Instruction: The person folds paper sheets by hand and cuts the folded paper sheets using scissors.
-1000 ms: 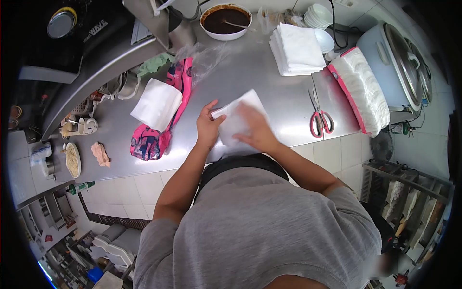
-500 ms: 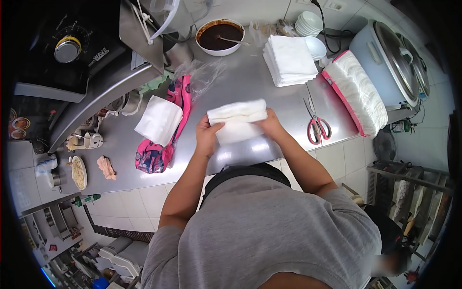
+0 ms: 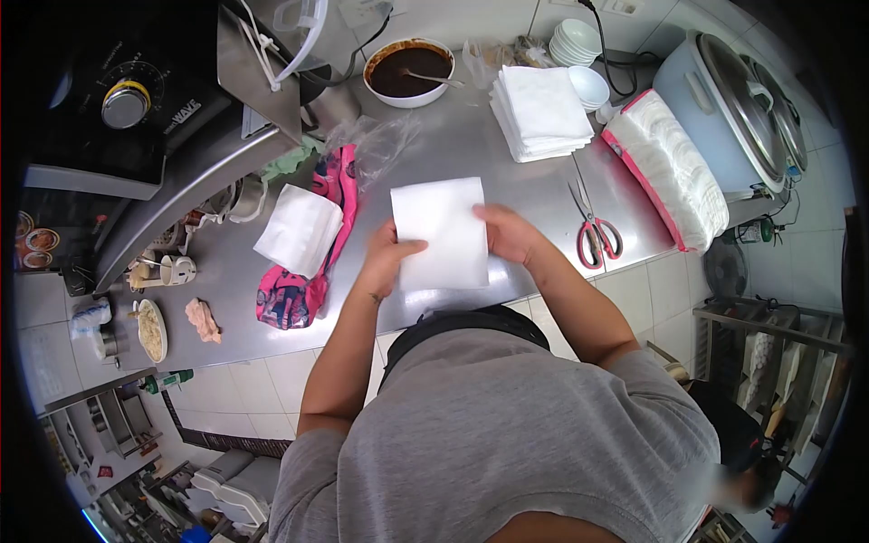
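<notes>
A white folded paper sheet (image 3: 444, 226) lies between my hands near the counter's front edge. My left hand (image 3: 389, 258) grips its left side, thumb on top. At its right edge, my right hand (image 3: 505, 233) holds it with the thumb near the upper corner. To the left, a stack of white sheets (image 3: 297, 228) rests on a pink patterned wrapper (image 3: 337, 237). Another stack of folded white sheets (image 3: 541, 109) sits farther back on the right. Red-handled scissors (image 3: 597, 237) lie right of my hands, blades pointing away.
On the steel counter (image 3: 453, 136) stand a bowl of dark sauce (image 3: 407, 74), small white bowls (image 3: 577, 43), a pink-edged white pack (image 3: 665, 172) and a large lidded container (image 3: 724, 109). A person (image 3: 724, 434) is at lower right.
The sheet was flat under my moving right hand, then raised with its far part folded over; now it shows as a smooth rectangle held at both sides. The view has shifted slightly.
</notes>
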A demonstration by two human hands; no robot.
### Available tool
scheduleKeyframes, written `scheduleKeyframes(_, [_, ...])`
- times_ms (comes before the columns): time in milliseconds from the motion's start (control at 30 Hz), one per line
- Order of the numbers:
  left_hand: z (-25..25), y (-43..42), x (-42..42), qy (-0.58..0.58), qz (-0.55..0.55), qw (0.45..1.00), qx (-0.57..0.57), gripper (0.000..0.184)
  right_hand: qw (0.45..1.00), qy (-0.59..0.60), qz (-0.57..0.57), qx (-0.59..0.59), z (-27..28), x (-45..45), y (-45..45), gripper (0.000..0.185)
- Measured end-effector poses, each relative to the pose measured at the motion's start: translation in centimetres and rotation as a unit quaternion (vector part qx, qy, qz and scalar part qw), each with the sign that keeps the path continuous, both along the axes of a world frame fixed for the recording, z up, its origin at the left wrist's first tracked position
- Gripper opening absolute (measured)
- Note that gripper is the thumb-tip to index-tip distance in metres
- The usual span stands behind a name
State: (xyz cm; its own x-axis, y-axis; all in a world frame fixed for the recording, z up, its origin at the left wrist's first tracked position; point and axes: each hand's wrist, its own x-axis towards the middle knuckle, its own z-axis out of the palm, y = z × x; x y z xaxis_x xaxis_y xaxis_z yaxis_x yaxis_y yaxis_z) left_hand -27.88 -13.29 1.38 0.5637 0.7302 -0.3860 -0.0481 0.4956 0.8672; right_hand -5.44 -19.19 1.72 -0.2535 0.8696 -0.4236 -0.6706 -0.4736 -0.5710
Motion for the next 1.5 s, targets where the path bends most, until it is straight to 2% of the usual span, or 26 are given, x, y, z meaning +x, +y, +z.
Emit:
scheduleKeyframes(33, [-0.1, -0.6, 0.4, 0.01, 0.026, 1.0, -0.011, 0.046, 1.0, 0.01, 0.02, -0.003, -0.1, -0.4, -0.3, 0.062])
scheduleKeyframes(133, [-0.2, -1.8, 1.6, 0.03, 0.093, 0.995, -0.015, 0.038, 0.951, -0.29, 0.101, 0.034, 0.6, -0.9, 0.6, 0.052])
scheduleKeyframes(167, [0.1, -1.6, 1.2, 0.032, 0.104, 0.994, -0.013, 0.037, 0.909, -0.417, 0.017, 0.013, 1.7, -0.2, 1.0, 0.041])
scheduleKeyframes(200, [0.7, -1.3, 0.8, 0.032, 0.117, 0.993, -0.01, 0.035, 0.843, -0.533, -0.069, -0.005, 3.6, 0.8, 1.4, 0.032])
scheduleKeyframes(267, [1.6, -0.7, -0.2, 0.02, 0.132, 0.991, 0.031, 0.029, 0.597, -0.754, -0.258, 0.091, 3.9, 10.4, 2.9, 0.026])
scheduleKeyframes(300, [1.7, -0.5, -0.7, 0.019, 0.128, 0.991, 0.044, 0.029, 0.674, -0.59, -0.425, 0.132, 11.0, 9.0, 2.9, 0.027])
scheduleKeyframes(333, [1.8, -0.3, -1.1, 0.019, 0.123, 0.991, 0.056, 0.028, 0.683, -0.4, -0.576, 0.203, 18.0, 7.5, 2.8, 0.029])
scheduleKeyframes(400, [1.3, -0.1, -1.2, 0.021, 0.099, 0.992, 0.08, 0.029, 0.516, -0.408, -0.691, 0.299, 20.7, 7.8, 3.5, 0.025])
scheduleKeyframes(433, [0.7, -0.1, -0.6, 0.023, 0.081, 0.992, 0.09, 0.03, 0.463, -0.517, -0.641, 0.329, 20.2, 5.2, 4.2, 0.024])
scheduleKeyframes(500, [-1.1, -0.6, 1.0, 0.023, 0.051, 0.994, 0.091, 0.031, 0.42, -0.693, -0.374, 0.451, 16.1, -3.2, 4.3, 0.023])
scheduleKeyframes(567, [-3.8, -1.4, 1.5, 0.028, 0.021, 0.997, 0.071, 0.031, 0.485, -0.692, -0.035, 0.534, 12.5, -9.8, 1.9, 0.021])
scheduleKeyframes(633, [-9.7, -1.4, -1.4, 0.087, 0.024, 0.98, 0.177, 0.029, 0.546, -0.673, 0.042, 0.497, 12.0, -10.0, 1.4, 0.02])
scheduleKeyframes(667, [-12.6, -1.4, -2.8, 0.114, 0.028, 0.967, 0.228, 0.029, 0.566, -0.689, -0.017, 0.452, 13.3, -8.2, 2.3, 0.019])
scheduleKeyframes(733, [-8.7, -2.3, -4.3, 0.102, 0.034, 0.978, 0.179, 0.027, 0.584, -0.692, -0.303, 0.298, 17.7, -1.8, 5.7, 0.018])
scheduleKeyframes(767, [-2.2, -3.2, -4.6, 0.059, 0.04, 0.994, 0.085, 0.027, 0.586, -0.601, -0.48, 0.254, 21.7, 1.2, 6.7, 0.018])
scheduleKeyframes(800, [-1.4, -3.3, -5.1, 0.073, 0.068, 0.993, 0.067, 0.024, 0.547, -0.501, -0.62, 0.256, 24.9, 2.6, 6.8, 0.018])
scheduleKeyframes(833, [-1.4, -3.0, -5.3, 0.071, 0.071, 0.993, 0.063, 0.025, 0.489, -0.475, -0.674, 0.285, 26.1, 2.5, 6.5, 0.018])
scheduleKeyframes(933, [-1.4, -2.8, -4.8, 0.063, 0.089, 0.993, 0.046, 0.029, 0.331, -0.681, -0.499, 0.422, 20.2, -1.1, 6.1, 0.028])
scheduleKeyframes(1000, [-0.5, -2.7, -3.3, 0.052, 0.107, 0.992, 0.034, 0.036, 0.388, -0.718, -0.206, 0.54, 16.0, -8.4, 3.7, 0.034])
scheduleKeyframes(1067, [0.0, -0.7, -3.2, -0.022, 0.086, 0.996, 0.001, 0.047, 0.5, -0.688, 0.003, 0.526, 13.1, -11.2, 1.1, 0.04])
scheduleKeyframes(1133, [2.7, -0.1, -3.5, -0.235, 0.041, 0.963, -0.128, 0.055, 0.669, -0.632, 0.08, 0.384, 12.9, -10.0, 0.3, 0.046])
scheduleKeyframes(1167, [5.2, -1.1, -3.5, -0.366, 0.015, 0.902, -0.227, 0.056, 0.767, -0.571, 0.094, 0.279, 12.9, -8.4, 0.5, 0.049])
scheduleKeyframes(1233, [1.7, -0.3, -3.3, -0.3, -0.006, 0.947, -0.114, 0.074, 0.951, -0.282, 0.062, 0.106, 10.2, -4.1, 1.6, 0.055])
scheduleKeyframes(1300, [3.9, -0.6, -0.9, -0.349, -0.021, 0.913, -0.211, 0.079, 0.988, -0.147, 0.037, 0.039, 10.6, -0.4, 1.1, 0.053])
scheduleKeyframes(1367, [3.6, -0.2, 2.9, -0.17, -0.025, 0.983, -0.067, 0.057, 0.989, -0.142, 0.007, 0.031, 7.6, 2.7, 0.3, 0.052])
scheduleKeyframes(1500, [4.9, 1.2, 10.7, -0.079, 0.009, 0.997, -0.023, 0.056, 0.979, -0.168, -0.115, 0.003, 7.0, 7.8, -0.4, 0.054])
